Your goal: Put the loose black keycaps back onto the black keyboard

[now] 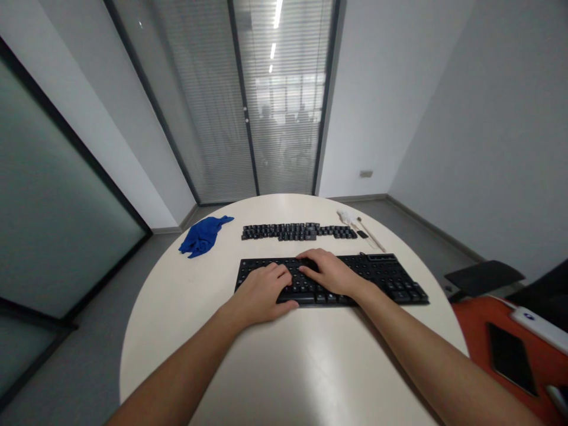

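A black keyboard lies flat on the round table, many of its keys in place and darker gaps in its upper middle part. My left hand rests on its left half, fingers bent over the keys and thumb stretched along the front edge. Over the middle of the keyboard is my right hand, its thumb apart from the fingers and nothing visible between them. Some fingertips are too small to make out. Beyond the keyboard, loose black keycaps stand in rows.
A crumpled blue cloth lies at the table's far left. White tissue, a thin stick-like brush and a small black piece are at the far right. Beside the round table, an orange seat bears a phone.
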The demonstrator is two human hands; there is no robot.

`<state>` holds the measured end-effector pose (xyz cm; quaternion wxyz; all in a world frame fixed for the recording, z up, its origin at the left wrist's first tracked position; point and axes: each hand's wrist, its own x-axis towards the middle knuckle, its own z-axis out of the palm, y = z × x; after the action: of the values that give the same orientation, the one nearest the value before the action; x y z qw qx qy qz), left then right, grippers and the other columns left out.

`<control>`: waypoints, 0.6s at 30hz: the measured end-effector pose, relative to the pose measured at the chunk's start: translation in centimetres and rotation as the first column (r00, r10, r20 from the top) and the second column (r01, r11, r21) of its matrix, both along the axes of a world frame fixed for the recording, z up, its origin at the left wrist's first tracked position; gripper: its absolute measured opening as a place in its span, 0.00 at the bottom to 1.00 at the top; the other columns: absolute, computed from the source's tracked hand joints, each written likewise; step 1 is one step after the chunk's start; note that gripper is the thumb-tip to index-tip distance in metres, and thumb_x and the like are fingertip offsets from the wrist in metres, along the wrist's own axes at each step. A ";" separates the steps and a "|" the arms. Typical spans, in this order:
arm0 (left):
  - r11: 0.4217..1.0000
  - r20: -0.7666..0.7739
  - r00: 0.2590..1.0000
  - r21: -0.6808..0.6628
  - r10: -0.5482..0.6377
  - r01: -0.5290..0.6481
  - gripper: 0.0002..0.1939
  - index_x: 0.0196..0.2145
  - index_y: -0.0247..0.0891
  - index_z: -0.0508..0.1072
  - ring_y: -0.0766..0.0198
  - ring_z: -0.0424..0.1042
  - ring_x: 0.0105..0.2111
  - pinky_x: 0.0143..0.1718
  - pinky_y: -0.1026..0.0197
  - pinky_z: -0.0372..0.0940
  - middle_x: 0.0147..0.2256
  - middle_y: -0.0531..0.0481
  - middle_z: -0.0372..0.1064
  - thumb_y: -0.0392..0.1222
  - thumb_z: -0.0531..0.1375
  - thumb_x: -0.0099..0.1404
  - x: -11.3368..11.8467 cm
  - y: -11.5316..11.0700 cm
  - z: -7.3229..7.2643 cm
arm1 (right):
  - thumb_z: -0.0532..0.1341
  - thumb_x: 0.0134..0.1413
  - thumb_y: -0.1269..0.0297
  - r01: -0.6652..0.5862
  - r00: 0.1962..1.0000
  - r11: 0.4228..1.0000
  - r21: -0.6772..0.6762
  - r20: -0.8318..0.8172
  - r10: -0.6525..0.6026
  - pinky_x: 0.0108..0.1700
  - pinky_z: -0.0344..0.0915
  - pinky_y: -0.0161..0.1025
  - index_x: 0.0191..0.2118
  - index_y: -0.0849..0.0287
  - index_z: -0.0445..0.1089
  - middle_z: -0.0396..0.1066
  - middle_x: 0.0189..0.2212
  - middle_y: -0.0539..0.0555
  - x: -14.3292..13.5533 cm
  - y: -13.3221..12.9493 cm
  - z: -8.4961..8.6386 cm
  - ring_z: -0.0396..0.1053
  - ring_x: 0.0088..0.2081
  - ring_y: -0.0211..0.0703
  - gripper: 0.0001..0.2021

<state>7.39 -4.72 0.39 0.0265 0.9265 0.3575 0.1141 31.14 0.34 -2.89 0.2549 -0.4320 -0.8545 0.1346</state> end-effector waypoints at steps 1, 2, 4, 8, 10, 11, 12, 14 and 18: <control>1.000 0.006 1.000 -0.004 0.002 -0.002 0.17 0.43 0.39 0.70 0.51 0.69 0.46 0.46 0.51 0.67 0.45 0.46 0.71 0.53 0.65 0.64 -0.1 0.1 0.0 | 0.62 0.63 0.60 0.002 1.000 1.000 0.000 -0.002 -0.002 0.56 0.66 0.51 0.53 0.56 0.73 0.76 0.49 0.59 -0.2 0.0 0.0 0.71 0.52 0.54 0.14; 1.000 0.013 1.000 -0.007 0.004 -0.004 0.17 0.43 0.40 0.70 0.52 0.69 0.46 0.45 0.52 0.66 0.44 0.47 0.71 0.52 0.65 0.63 -0.3 0.1 0.1 | 0.62 0.63 0.60 0.003 1.000 1.000 0.000 -0.004 -0.003 0.56 0.66 0.51 0.52 0.56 0.73 0.76 0.49 0.58 -0.4 0.0 0.0 0.71 0.52 0.54 0.14; 1.000 0.025 1.000 -0.012 0.015 -0.014 0.17 0.42 0.40 0.69 0.52 0.69 0.45 0.44 0.53 0.66 0.43 0.47 0.70 0.52 0.66 0.62 -0.6 0.2 0.2 | 0.62 0.63 0.60 0.000 1.000 1.000 0.006 -0.009 0.000 0.56 0.65 0.50 0.52 0.56 0.73 0.77 0.48 0.58 -1.1 0.1 -0.1 0.71 0.51 0.53 0.14; 0.999 0.051 0.997 -0.015 0.053 -0.052 0.17 0.42 0.40 0.68 0.52 0.69 0.45 0.44 0.52 0.65 0.43 0.47 0.70 0.52 0.65 0.62 -1.4 0.5 0.4 | 0.62 0.63 0.61 0.008 1.000 1.000 0.025 -0.007 -0.008 0.54 0.65 0.48 0.50 0.58 0.74 0.77 0.47 0.58 -2.6 0.4 -0.3 0.71 0.50 0.52 0.13; 0.998 0.066 0.995 -0.016 0.068 -0.068 0.16 0.41 0.40 0.69 0.52 0.69 0.44 0.44 0.53 0.65 0.43 0.47 0.71 0.53 0.64 0.64 -1.8 0.7 0.4 | 0.63 0.63 0.60 0.004 1.000 0.999 0.032 0.024 -0.005 0.52 0.65 0.46 0.49 0.59 0.74 0.77 0.46 0.58 -3.3 0.7 0.1 0.71 0.49 0.51 0.12; 0.997 0.073 0.995 -0.019 0.072 -0.070 0.15 0.41 0.40 0.69 0.52 0.70 0.44 0.44 0.53 0.65 0.42 0.47 0.71 0.52 0.64 0.64 -2.0 0.9 0.3 | 0.62 0.63 0.60 -0.002 0.998 0.999 0.035 0.056 0.000 0.50 0.65 0.45 0.47 0.59 0.75 0.78 0.45 0.58 -3.6 0.9 0.4 0.72 0.47 0.51 0.12; 0.997 0.080 0.994 -0.023 0.070 -0.069 0.14 0.41 0.41 0.69 0.52 0.70 0.44 0.44 0.53 0.65 0.42 0.48 0.71 0.52 0.64 0.65 -2.2 1.0 0.3 | 0.62 0.64 0.59 -0.005 0.995 0.999 0.042 0.098 0.001 0.49 0.65 0.44 0.46 0.59 0.76 0.78 0.43 0.58 -3.8 1.2 0.8 0.73 0.46 0.51 0.11; 0.998 0.099 0.993 -0.031 0.061 -0.058 0.13 0.41 0.41 0.69 0.53 0.70 0.45 0.44 0.54 0.65 0.42 0.48 0.72 0.50 0.63 0.65 -2.4 1.2 0.2 | 0.59 0.66 0.58 0.011 0.978 0.998 0.066 0.206 -0.024 0.46 0.64 0.43 0.41 0.58 0.77 0.79 0.39 0.57 -4.3 1.9 1.8 0.73 0.42 0.50 0.11; 0.998 0.114 0.992 -0.036 0.055 -0.051 0.12 0.41 0.41 0.70 0.54 0.70 0.44 0.43 0.54 0.66 0.42 0.49 0.72 0.49 0.63 0.65 -2.5 1.3 0.2 | 0.62 0.62 0.65 0.091 0.916 0.975 0.201 0.367 -0.161 0.47 0.61 0.44 0.41 0.58 0.77 0.78 0.41 0.57 -5.2 4.0 2.9 0.71 0.46 0.53 0.06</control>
<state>4.88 -3.40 0.55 0.0592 0.9081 0.3816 0.1618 25.92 4.32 -0.02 0.1302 -0.4793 -0.8667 -0.0463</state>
